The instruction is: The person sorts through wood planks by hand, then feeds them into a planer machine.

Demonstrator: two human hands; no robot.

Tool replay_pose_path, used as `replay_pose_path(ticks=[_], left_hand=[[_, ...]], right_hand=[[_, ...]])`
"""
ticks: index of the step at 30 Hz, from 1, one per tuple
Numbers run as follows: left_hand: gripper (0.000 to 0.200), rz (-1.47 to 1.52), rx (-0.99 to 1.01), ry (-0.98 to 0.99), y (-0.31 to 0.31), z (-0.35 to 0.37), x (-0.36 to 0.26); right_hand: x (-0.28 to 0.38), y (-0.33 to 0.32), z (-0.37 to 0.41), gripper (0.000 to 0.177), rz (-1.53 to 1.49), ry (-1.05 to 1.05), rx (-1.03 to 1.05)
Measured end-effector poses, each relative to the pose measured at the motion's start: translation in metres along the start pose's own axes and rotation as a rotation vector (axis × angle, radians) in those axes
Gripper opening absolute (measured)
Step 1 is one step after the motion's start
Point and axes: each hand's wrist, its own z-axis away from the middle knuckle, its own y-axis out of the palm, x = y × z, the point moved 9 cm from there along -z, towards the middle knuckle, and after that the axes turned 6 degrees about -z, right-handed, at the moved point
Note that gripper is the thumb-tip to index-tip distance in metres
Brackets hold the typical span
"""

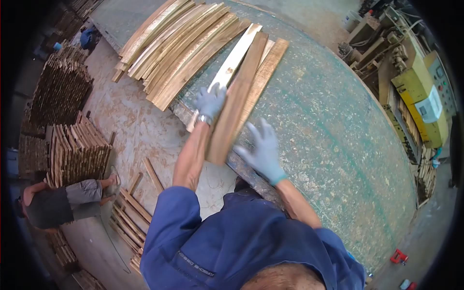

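My left hand (211, 100), in a grey glove with a watch at the wrist, lies on a pale board (235, 60) with its fingers apart. Beside it, a darker brown board (239, 96) slants across, its near end blurred and jutting past the table edge. Partly beneath that one is a lighter brown board (265, 72). My right hand (265, 151), gloved too, hovers at the table's near edge, right of the dark board's near end. Its fingers are spread and nothing is in them; the hand is slightly blurred.
A row of boards (181, 46) lies on the large worn green table (328, 130). Stacked wood (79, 150) stands on the floor at left, near a bending person (67, 203). More planks (128, 217) lie beside me. A yellow machine (418, 87) stands at right.
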Motion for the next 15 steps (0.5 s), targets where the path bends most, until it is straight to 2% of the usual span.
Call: replay_pose_path(ticks=[1, 3, 4, 7, 8, 11, 12, 15], left_hand=[[0.069, 0.051, -0.048, 0.045, 0.008, 0.010, -0.008], [0.063, 0.006, -0.075, 0.075, 0.017, 0.036, -0.038], [0.068, 0.013, -0.155, 0.050, 0.014, 0.038, -0.041], [0.075, 0.085, -0.091, 0.084, 0.005, 0.033, -0.042], [0.081, 0.128, -0.029, 0.099, 0.001, 0.027, -0.036], [0.082, 0.186, -0.079, 0.157, -0.001, 0.016, -0.032], [0.080, 0.200, -0.086, 0.179, 0.000, 0.012, -0.030], [0.080, 0.098, -0.124, 0.173, 0.006, -0.009, -0.023]], right_hand=[[0.014, 0.016, -0.018, 0.091, 0.066, 0.045, 0.025], [0.015, 0.032, -0.038, 0.104, 0.153, 0.284, 0.085], [0.010, 0.036, -0.038, 0.111, 0.190, 0.407, 0.116], [-0.070, 0.024, -0.012, 0.119, 0.071, 0.629, 0.028], [-0.083, 0.019, -0.009, 0.116, 0.091, 0.683, 0.073], [-0.081, -0.002, -0.018, 0.114, 0.017, 0.563, -0.048], [-0.083, -0.006, -0.018, 0.105, 0.045, 0.545, -0.108], [-0.051, 0.000, -0.021, 0.104, 0.051, 0.571, -0.052]])
